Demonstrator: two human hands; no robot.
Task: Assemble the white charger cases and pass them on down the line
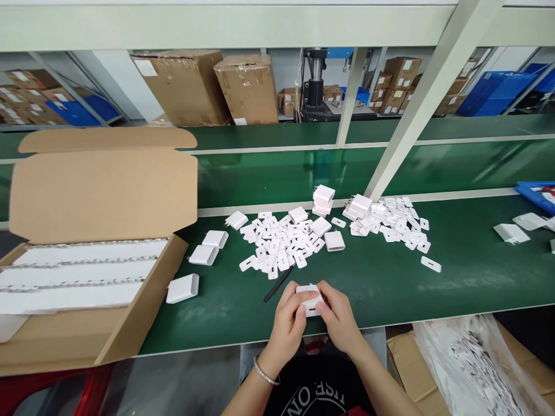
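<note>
Both hands hold one white charger housing (309, 299) just above the near edge of the green bench (390, 283). My left hand (288, 323) grips its left side, with a thin bracelet on the wrist. My right hand (339, 318) grips its right side. A port opening shows on the face turned toward me. Black tweezers (277, 285) lie on the bench just left of my hands. Beyond them sits a heap of small white plastic caps (280, 245) mixed with white housings.
A second heap of caps and housings (392, 222) lies to the right. An open cardboard box (78, 277) with white trays stands at left. Loose housings (203, 254) lie beside it. A white frame post (411, 115) rises behind. A blue tray (537, 193) is far right.
</note>
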